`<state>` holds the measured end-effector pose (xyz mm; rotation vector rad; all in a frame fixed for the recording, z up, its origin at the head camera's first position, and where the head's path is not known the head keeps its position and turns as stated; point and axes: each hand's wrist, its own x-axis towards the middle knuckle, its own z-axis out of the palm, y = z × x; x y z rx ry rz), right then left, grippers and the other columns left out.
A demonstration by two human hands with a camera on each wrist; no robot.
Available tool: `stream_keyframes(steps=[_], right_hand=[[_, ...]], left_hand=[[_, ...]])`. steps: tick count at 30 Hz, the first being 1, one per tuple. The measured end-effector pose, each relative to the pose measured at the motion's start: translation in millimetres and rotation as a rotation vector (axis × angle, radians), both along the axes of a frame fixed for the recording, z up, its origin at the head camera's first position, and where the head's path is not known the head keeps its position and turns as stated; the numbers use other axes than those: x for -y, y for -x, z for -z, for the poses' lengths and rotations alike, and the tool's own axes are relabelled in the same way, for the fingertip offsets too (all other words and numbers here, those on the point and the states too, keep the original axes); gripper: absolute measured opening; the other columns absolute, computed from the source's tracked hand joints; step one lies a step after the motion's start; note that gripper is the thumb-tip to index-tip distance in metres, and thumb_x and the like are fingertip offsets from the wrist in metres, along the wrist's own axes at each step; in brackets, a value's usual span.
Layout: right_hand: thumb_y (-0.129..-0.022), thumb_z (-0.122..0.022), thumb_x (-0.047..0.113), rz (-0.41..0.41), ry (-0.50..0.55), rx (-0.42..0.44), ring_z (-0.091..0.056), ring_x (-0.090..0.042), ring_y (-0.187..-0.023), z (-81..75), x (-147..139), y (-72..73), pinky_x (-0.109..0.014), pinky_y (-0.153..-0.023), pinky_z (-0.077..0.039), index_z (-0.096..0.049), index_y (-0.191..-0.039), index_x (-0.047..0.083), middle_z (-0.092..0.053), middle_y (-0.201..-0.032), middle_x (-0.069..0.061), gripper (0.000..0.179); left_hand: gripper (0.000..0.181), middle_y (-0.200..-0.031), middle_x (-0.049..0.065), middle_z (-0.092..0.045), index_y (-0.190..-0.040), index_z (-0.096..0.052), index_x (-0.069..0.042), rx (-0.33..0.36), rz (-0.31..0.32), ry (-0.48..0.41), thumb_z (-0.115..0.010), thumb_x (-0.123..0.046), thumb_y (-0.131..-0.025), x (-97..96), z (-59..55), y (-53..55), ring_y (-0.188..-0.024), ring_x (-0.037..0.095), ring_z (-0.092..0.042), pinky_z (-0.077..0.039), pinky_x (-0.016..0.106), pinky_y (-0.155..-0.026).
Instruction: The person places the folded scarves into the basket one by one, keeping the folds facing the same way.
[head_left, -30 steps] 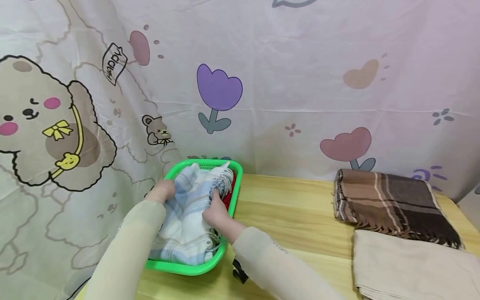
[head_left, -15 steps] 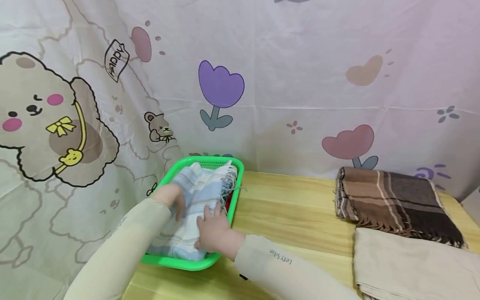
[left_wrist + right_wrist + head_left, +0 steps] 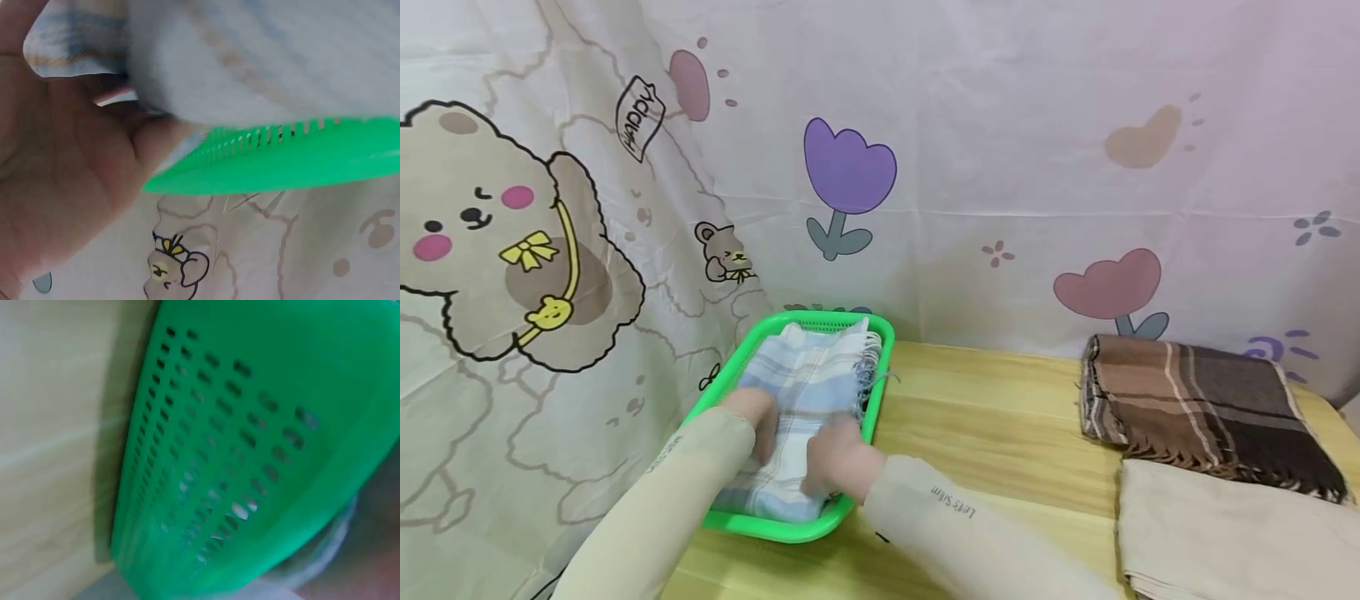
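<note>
A folded plaid scarf in white and pale blue, with a fringe along its right side, lies in a green plastic basket. My left hand rests on its left part, fingers pointing down. In the left wrist view, the palm of that left hand faces the camera, and the fingers touch the scarf by the basket's wall. My right hand is on the scarf's right part by the rim; it is blurred and its fingertips are hidden. The right wrist view mostly shows the basket's perforated side.
A folded brown and black plaid scarf lies at the right of the wooden table. In front of it is a folded beige cloth. A printed curtain hangs behind the table and at its left.
My right hand has let go of the scarf's fringed edge and come nearer along its right side. My left hand has moved from the basket's left rim inward onto the scarf, which lies flatter.
</note>
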<state>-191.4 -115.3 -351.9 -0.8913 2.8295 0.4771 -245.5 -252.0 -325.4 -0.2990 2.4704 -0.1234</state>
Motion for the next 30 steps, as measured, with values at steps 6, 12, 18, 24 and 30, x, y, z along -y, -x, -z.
stream_keyframes(steps=[6, 12, 18, 24, 30], right_hand=[[-0.09, -0.046, 0.056, 0.046, 0.121, -0.247, -0.044, -0.029, -0.126, 10.9, -14.1, 33.2, -0.035, -0.098, -0.044, -0.041, -0.139, 0.012, -0.04, -0.143, -0.012, 0.066], [-0.092, -0.045, 0.055, 0.246, 0.339, -0.062, -0.033, -0.04, -0.135, 12.2, -23.5, 53.2, -0.037, -0.101, -0.043, -0.021, -0.147, 0.003, -0.021, -0.15, -0.029, 0.08], [-0.097, -0.048, 0.029, 0.134, 0.633, 0.236, -0.023, -0.041, -0.139, 10.8, -28.2, 60.8, -0.046, -0.106, -0.037, -0.01, -0.149, 0.003, -0.006, -0.154, -0.026, 0.07], [-0.097, -0.047, 0.025, 0.069, 0.609, 0.349, -0.036, -0.032, -0.134, 1.8, -32.3, 58.4, -0.035, -0.105, -0.039, -0.004, -0.15, 0.003, 0.001, -0.155, -0.023, 0.071], [-0.092, -0.056, 0.033, 0.14, 0.62, 0.409, -0.039, -0.033, -0.132, -17.2, -26.3, 36.4, -0.038, -0.103, -0.041, -0.01, -0.149, 0.002, -0.01, -0.153, -0.027, 0.079]], left_hand=[[0.052, -0.111, 0.02, -0.06, -0.094, -0.065, 0.003, -0.087, 0.048, 0.001, -0.089, -0.023, -0.058, -8.7, 0.1, -0.3, -0.11, 0.032, -0.054, -0.044, 0.04, -0.099], [0.051, -0.109, 0.022, -0.061, -0.088, -0.066, 0.004, -0.147, 0.051, 0.021, -0.091, -0.025, -0.054, -20.7, 7.4, -1.9, -0.108, 0.034, -0.055, -0.044, 0.041, -0.098], [0.078, -0.128, 0.028, -0.05, -0.112, -0.057, 0.01, -0.128, 0.117, 0.05, -0.091, -0.029, -0.054, -33.0, 10.2, -0.8, -0.118, 0.038, -0.049, -0.041, 0.042, -0.103], [0.093, -0.137, 0.035, -0.037, -0.122, -0.047, 0.017, -0.121, 0.112, 0.079, -0.091, -0.031, -0.055, -32.4, 5.5, -2.5, -0.122, 0.042, -0.045, -0.038, 0.045, -0.105], [0.086, -0.135, 0.043, -0.032, -0.119, -0.053, 0.015, -0.179, 0.184, 0.087, -0.09, -0.029, -0.056, -26.9, 4.0, -13.9, -0.125, 0.052, -0.038, -0.036, 0.051, -0.105]])
